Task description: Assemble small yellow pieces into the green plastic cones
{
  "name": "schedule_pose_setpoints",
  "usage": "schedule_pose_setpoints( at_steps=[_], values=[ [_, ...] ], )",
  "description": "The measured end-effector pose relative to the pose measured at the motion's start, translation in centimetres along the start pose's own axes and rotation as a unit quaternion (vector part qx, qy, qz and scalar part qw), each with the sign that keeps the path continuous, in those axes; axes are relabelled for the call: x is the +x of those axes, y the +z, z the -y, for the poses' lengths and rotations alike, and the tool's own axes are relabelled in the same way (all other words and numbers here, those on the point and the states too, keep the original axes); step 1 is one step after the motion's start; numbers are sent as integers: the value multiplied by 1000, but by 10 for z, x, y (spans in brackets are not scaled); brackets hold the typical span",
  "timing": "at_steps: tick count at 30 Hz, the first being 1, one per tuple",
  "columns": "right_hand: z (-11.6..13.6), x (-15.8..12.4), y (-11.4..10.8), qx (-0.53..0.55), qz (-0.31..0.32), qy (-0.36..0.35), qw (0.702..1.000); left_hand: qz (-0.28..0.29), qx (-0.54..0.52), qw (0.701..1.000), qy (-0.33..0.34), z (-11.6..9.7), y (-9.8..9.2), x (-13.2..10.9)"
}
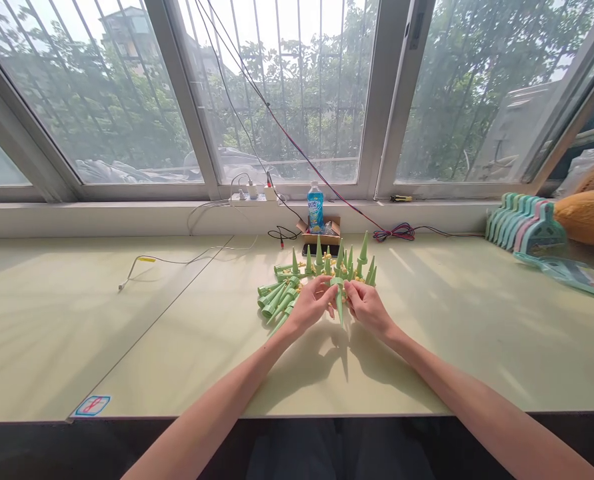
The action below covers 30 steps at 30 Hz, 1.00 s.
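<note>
Fingers of your left hand and right hand pinch one green spike between them, tip toward you, just before the pile on the table

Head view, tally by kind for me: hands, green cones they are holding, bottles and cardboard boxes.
hands: 2 (left hand, right hand)
green cone pinched between both hands: 1
bottle: 1
cardboard box: 1
total: 5

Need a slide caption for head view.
Left hand and right hand pinch one green plastic cone spike beside a matching pile.
</note>
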State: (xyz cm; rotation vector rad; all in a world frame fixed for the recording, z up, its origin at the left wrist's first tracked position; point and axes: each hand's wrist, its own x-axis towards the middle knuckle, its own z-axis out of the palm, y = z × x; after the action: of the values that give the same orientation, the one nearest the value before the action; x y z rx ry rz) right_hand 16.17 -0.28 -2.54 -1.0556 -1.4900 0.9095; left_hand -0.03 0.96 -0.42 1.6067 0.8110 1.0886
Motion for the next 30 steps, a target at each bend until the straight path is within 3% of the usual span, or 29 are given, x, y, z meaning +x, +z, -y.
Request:
schedule_pose_setpoints(
  at_steps=[3,8,14,22,30],
  values=[
    [-1,-1,0,-29,-2,-14,999,27,-37,999,-16,0,0,0],
    [-1,-3,2,-22,-5,-6,1000,11,-43,999,2,1,1,-1],
    [-2,-2,4,18,-8,18,1000,5,-19,998,56,5,3,0],
    [2,-1,5,141,33,69,987,0,54,994,91,3,4,-4],
    [9,-2,6,156,47,106,981,-28,97,990,95,-1,6,-6]
  ],
)
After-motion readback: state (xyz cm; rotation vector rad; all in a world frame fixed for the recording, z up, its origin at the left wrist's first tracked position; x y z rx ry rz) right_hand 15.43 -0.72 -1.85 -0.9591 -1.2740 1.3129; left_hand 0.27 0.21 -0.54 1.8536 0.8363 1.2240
